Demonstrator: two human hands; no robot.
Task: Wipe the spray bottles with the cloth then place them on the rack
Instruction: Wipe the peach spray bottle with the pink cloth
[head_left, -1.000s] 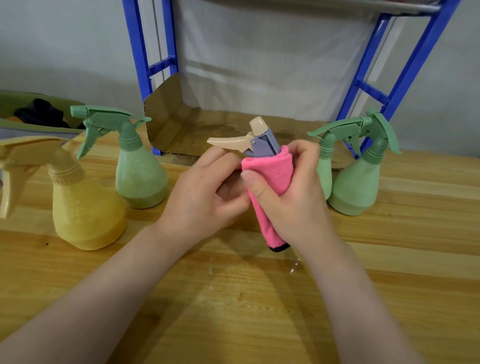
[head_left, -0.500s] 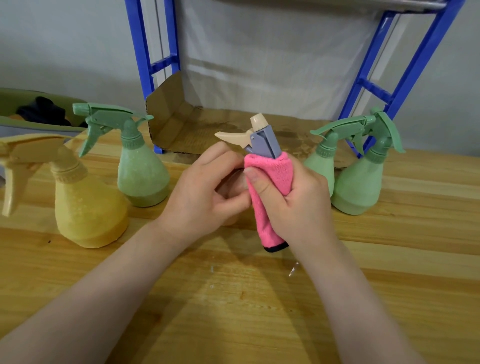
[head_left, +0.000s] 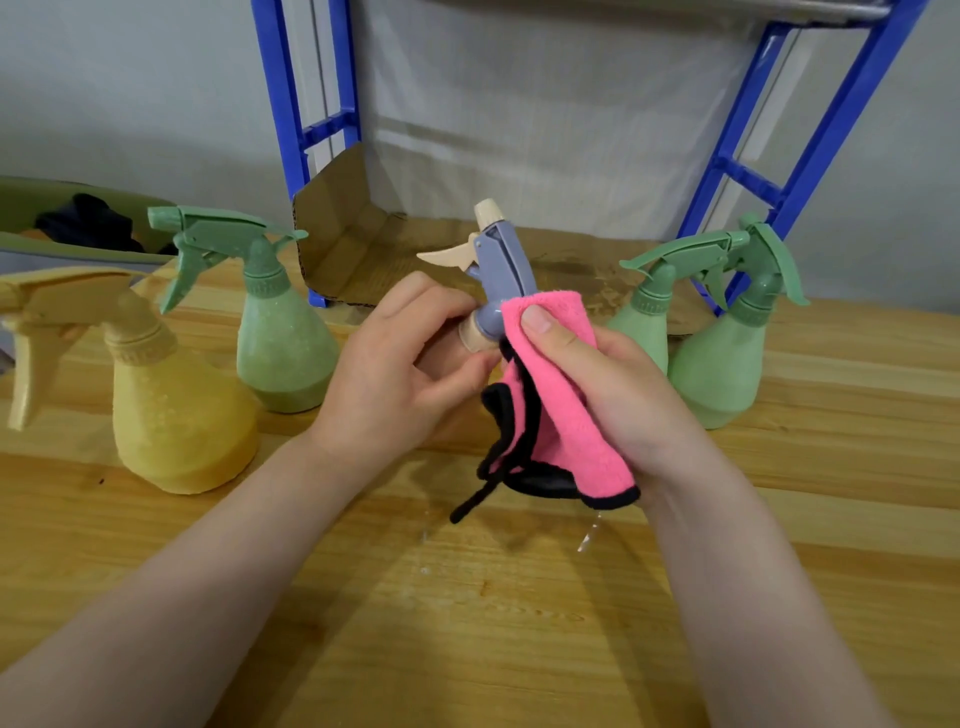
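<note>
Wet wooden table (head_left: 467, 623), grey wall (head_left: 130, 78)

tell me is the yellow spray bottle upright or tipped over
Upright: the yellow spray bottle stands on its flat base on the wooden table, trigger head on top.

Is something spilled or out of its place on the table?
Yes. Small water drops lie on the wooden table just below the pink cloth. The cardboard sheet on the rack bottom shows dark wet-looking stains.

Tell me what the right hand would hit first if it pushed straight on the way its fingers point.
Probably the blue-grey sprayer head: the right hand already presses the pink cloth against its neck, fingers pointing up-left. Depth is uncertain.
</note>
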